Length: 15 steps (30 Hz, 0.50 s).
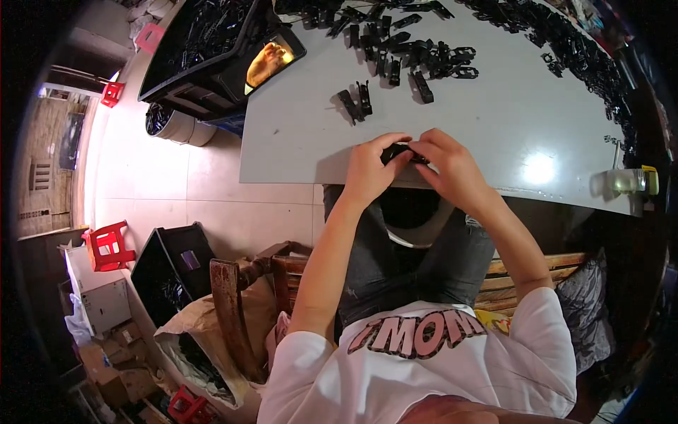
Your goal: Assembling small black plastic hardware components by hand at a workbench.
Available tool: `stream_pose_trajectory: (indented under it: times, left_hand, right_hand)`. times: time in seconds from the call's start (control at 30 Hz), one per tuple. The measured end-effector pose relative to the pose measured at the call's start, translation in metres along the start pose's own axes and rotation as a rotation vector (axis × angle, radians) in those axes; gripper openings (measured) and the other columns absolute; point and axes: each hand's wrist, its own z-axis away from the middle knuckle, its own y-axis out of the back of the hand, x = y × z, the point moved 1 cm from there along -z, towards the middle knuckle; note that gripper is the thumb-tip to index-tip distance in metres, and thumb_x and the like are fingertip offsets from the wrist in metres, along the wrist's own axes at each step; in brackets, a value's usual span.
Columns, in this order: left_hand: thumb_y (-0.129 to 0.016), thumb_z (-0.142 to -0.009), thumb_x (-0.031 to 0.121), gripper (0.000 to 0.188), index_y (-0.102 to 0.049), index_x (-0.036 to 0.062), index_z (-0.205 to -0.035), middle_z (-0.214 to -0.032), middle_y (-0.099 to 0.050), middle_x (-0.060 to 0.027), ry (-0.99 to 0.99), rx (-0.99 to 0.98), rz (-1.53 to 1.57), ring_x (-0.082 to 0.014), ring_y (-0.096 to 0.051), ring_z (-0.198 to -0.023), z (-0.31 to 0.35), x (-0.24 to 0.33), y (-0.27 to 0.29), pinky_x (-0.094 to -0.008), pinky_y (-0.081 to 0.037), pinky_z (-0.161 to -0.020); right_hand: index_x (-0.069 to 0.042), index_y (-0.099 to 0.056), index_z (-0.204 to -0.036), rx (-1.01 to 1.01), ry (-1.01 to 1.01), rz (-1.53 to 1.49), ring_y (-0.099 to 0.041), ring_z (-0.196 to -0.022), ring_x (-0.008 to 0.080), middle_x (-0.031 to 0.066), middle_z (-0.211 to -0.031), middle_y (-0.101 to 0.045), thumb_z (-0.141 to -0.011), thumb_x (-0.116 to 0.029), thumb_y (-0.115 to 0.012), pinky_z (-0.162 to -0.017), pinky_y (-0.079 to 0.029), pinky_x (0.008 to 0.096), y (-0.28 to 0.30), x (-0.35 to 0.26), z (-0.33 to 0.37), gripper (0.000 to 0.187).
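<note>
At the table's near edge, my left hand (367,168) is closed round a small black plastic part (393,152). My right hand (452,168) meets it from the other side, its thumb and fingers pinched on the part's right end. Fingers cover much of the piece, so its exact kind cannot be made out. Two similar black clip-like parts (355,103) lie on the white table (296,148) just beyond my hands. Farther back is a loose heap of such parts (424,56).
Smaller black pieces (579,60) line the table's far right edge. A clear container with a yellow end (632,181) lies at the right corner. At left stand a black crate (205,95) with a lit screen (272,63) against it, and a bucket (183,127).
</note>
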Motion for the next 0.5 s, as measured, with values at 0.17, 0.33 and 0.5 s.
stream_pose_trajectory:
  times: [0.17, 0.33, 0.5]
  left_hand:
    - [-0.066, -0.083, 0.010, 0.026, -0.063, 0.0029, -0.108, -0.092, -0.066, -0.0040, -0.008, -0.024, 0.140, -0.0097, -0.059, -0.079, 0.004, 0.012, 0.006, -0.0235, -0.048, -0.067]
    - [-0.065, -0.084, 0.010, 0.021, -0.064, 0.0030, -0.104, -0.088, -0.066, -0.0036, 0.105, -0.193, 0.234, -0.0100, -0.059, -0.077, 0.018, 0.021, 0.008, -0.0233, -0.047, -0.066]
    - [-0.067, -0.082, 0.010, 0.022, -0.066, 0.0030, -0.103, -0.094, -0.068, -0.0104, -0.079, -0.119, 0.103, -0.0191, -0.065, -0.086, 0.052, 0.023, -0.018, -0.0305, -0.050, -0.077]
  right_hand:
    - [0.003, -0.058, -0.089, -0.192, -0.345, -0.207, -0.054, -0.068, 0.0142, 0.0070, -0.083, -0.054, -0.075, -0.008, -0.073, -0.061, -0.045, 0.0271, 0.008, 0.020, 0.012, 0.022]
    - [0.003, -0.057, -0.083, -0.241, -0.518, -0.626, -0.049, -0.067, 0.0080, 0.0019, -0.077, -0.054, -0.079, -0.012, -0.072, -0.059, -0.042, 0.0245, 0.005, 0.019, 0.032, 0.021]
    - [0.001, -0.062, -0.092, -0.401, -0.416, -0.609, -0.052, -0.072, 0.0075, 0.0022, -0.077, -0.058, -0.083, -0.011, -0.068, -0.065, -0.045, 0.0231, 0.030, 0.016, 0.045, 0.016]
